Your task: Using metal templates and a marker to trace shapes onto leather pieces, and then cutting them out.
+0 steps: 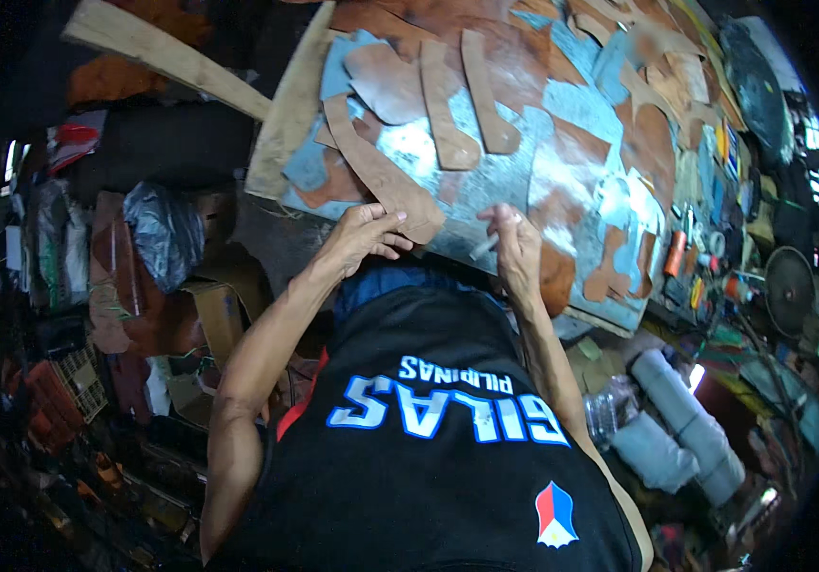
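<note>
A tan, boot-shaped leather piece (392, 186) lies slantwise at the near edge of the work table. My left hand (369, 234) is closed on its wide lower end, with fingertips on the leather. My right hand (516, 240) is held just to the right, over the table's near edge. Its fingers are bent around a short, pale, stick-like thing (483, 249), whose kind I cannot make out. Two similar tan leather pieces (449, 114) lie further in, side by side.
Brown leather sheets and offcuts (510, 43) spread across the table's shiny grey surface (486, 195). A wooden plank (166, 57) juts out at the far left. Tools and an orange cylinder (676, 254) crowd the right side, near a round fan (791, 289). Grey rolls (681, 405) lie lower right.
</note>
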Tool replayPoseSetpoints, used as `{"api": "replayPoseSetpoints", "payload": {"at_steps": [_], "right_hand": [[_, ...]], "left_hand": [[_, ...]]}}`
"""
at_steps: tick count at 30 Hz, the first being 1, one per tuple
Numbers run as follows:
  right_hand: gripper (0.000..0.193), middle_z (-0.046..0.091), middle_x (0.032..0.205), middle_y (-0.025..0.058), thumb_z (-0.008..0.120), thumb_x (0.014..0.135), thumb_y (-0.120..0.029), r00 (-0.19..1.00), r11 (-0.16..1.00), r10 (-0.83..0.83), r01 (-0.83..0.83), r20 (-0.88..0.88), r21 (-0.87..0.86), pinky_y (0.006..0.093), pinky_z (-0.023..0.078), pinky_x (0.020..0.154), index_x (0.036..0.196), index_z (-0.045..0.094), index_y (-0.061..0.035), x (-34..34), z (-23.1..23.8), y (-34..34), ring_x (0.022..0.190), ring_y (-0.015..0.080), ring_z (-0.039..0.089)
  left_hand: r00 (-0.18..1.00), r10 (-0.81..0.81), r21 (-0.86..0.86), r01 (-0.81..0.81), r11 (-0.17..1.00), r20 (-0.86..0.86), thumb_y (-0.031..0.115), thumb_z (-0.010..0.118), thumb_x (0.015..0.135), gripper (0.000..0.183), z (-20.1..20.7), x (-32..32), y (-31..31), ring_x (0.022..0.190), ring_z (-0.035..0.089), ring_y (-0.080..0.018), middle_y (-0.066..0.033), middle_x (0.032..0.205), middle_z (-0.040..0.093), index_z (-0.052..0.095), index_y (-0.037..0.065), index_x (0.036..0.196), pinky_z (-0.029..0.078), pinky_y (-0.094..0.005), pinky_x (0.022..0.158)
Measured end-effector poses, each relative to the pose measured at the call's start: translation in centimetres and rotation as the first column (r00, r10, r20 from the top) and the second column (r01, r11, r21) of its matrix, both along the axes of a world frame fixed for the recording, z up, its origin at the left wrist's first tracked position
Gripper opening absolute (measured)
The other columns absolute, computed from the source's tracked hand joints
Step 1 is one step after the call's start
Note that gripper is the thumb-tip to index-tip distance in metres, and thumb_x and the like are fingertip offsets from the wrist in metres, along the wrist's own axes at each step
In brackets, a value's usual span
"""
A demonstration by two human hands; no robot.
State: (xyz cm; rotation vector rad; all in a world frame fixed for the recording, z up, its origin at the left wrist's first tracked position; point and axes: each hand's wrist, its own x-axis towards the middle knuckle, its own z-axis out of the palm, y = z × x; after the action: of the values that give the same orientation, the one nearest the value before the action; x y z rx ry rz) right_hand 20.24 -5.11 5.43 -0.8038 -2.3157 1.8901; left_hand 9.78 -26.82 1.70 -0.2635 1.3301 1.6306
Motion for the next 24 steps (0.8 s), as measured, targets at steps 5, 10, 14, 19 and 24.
{"api": "replayPoseSetpoints", "payload": {"at_steps": [5, 10, 14, 19, 24], "right_hand": [[0.025, 0.070, 0.086, 0.0084, 0.058, 0.096, -0.021, 0.986, 0.986, 0.163, -0.164, 0.041, 0.006, 0.0289, 0.050, 0.067, 0.095, 0.070, 0.0005, 0.1, -2.4, 0.7, 0.077, 0.0156, 0.065], [0.016, 0.070, 0.088, 0.0124, 0.067, 0.088, -0.014, 0.913, 0.917, 0.379, -0.349, -0.149, 0.193, 0.0327, 0.050, 0.073, 0.097, 0.070, -0.0014, -0.9, -3.8, -0.4, 0.079, 0.0222, 0.066], [0.015, 0.070, 0.090, 0.0123, 0.065, 0.087, -0.011, 0.887, 0.878, 0.427, -0.361, -0.176, 0.315, 0.0378, 0.044, 0.081, 0.100, 0.069, -0.0047, -1.0, -4.9, -1.1, 0.083, 0.0284, 0.066], [0.015, 0.071, 0.091, 0.0120, 0.063, 0.087, -0.013, 0.908, 0.884, 0.383, -0.306, -0.172, 0.353, 0.0366, 0.043, 0.076, 0.098, 0.070, -0.0057, -1.7, -5.4, -1.4, 0.082, 0.0263, 0.066], [0.016, 0.070, 0.089, 0.0133, 0.061, 0.088, -0.012, 0.889, 0.863, 0.439, -0.376, -0.130, 0.338, 0.0368, 0.043, 0.077, 0.098, 0.070, -0.0049, -1.6, -6.0, -0.8, 0.080, 0.0270, 0.066]], "left_hand": [[0.775, -0.579, -0.521, 0.396, 0.756, -0.252, 0.035, 0.059, 0.094, 0.039, -0.8, -0.3, 2.1, 0.050, 0.064, -0.0154, -0.0111, 0.069, 0.069, 0.066, -0.002, 0.083, 0.048, -0.0278, 0.044], [0.755, -0.607, -0.597, 0.375, 0.709, -0.247, 0.041, 0.057, 0.093, 0.046, -0.4, -0.5, 2.7, 0.043, 0.060, -0.0133, -0.0081, 0.057, 0.065, 0.066, -0.001, 0.076, 0.046, -0.0288, 0.041], [0.773, -0.600, -0.618, 0.372, 0.692, -0.207, 0.038, 0.056, 0.093, 0.046, -0.7, -0.5, 3.0, 0.042, 0.060, -0.0149, -0.0091, 0.055, 0.064, 0.067, -0.003, 0.078, 0.047, -0.0299, 0.042], [0.777, -0.597, -0.640, 0.357, 0.680, -0.200, 0.036, 0.057, 0.093, 0.044, -0.8, -0.6, 3.4, 0.042, 0.061, -0.0161, -0.0102, 0.056, 0.065, 0.067, -0.004, 0.077, 0.049, -0.0311, 0.043], [0.776, -0.604, -0.647, 0.368, 0.668, -0.182, 0.036, 0.058, 0.092, 0.044, -1.0, -0.5, 3.3, 0.042, 0.061, -0.0163, -0.0102, 0.056, 0.065, 0.067, -0.004, 0.076, 0.049, -0.0310, 0.043]]}}
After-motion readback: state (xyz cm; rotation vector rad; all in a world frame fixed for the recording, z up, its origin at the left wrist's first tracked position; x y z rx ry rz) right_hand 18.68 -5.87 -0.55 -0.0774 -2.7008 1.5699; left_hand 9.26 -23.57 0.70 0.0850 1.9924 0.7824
